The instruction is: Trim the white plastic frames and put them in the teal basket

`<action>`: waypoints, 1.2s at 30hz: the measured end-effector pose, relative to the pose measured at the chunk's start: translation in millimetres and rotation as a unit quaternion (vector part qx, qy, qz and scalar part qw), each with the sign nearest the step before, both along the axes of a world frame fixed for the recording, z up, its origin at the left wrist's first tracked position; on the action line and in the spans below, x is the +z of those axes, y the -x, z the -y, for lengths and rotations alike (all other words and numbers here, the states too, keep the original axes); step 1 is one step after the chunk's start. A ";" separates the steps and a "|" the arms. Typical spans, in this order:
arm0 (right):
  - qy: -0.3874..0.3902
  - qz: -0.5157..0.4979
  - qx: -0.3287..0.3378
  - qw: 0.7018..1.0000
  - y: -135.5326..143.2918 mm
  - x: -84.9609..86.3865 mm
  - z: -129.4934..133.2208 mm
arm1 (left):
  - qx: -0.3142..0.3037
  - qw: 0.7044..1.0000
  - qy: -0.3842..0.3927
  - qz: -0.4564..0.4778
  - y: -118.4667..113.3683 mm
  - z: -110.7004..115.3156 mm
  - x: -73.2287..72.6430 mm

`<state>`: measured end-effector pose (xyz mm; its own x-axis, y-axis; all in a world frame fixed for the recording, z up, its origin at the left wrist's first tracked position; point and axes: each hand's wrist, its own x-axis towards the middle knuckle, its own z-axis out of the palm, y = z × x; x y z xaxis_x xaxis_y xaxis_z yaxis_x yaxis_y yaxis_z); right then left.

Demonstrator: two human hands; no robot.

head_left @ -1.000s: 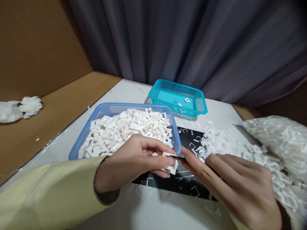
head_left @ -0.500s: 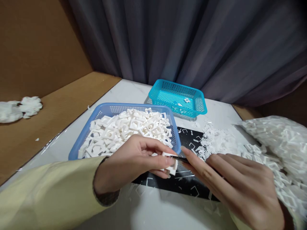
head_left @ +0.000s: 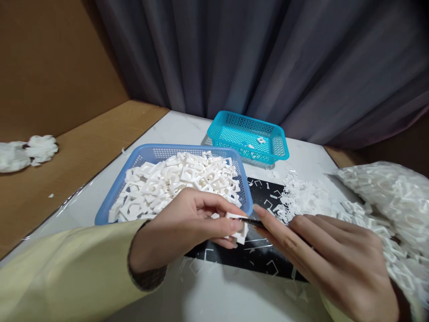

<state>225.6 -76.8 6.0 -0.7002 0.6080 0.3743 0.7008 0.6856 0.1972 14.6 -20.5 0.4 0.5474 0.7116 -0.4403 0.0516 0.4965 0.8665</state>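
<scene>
My left hand pinches a small white plastic frame piece between thumb and fingers, above the front right corner of a blue basket. My right hand is closed around a slim dark tool, its index finger stretched along it. The tool's thin tip touches the white piece beside my left thumb; most of its length is hidden by my fingers, and I cannot tell its kind. White frame pieces heap up inside the blue basket, several with round or square openings.
A turquoise basket with a few small white bits stands behind. On the black mat lie thin white trimmings, piled into a heap at right. A clear bag of white pieces bulges at the right edge; crumpled white material lies far left.
Almost nothing differs. The tool's tip has shifted very slightly to the right against the white piece, and both hands keep their hold.
</scene>
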 end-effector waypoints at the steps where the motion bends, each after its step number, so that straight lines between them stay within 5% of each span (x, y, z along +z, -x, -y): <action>1: 0.001 0.001 0.001 1.000 0.1 -0.1 -0.2 | -0.001 1.000 0.002 0.002 0.1 -0.1 -0.1; 36: 0.021 0.008 0.019 1.000 -1.1 1.5 -0.7 | -0.020 0.999 0.036 0.015 1.0 0.2 1.9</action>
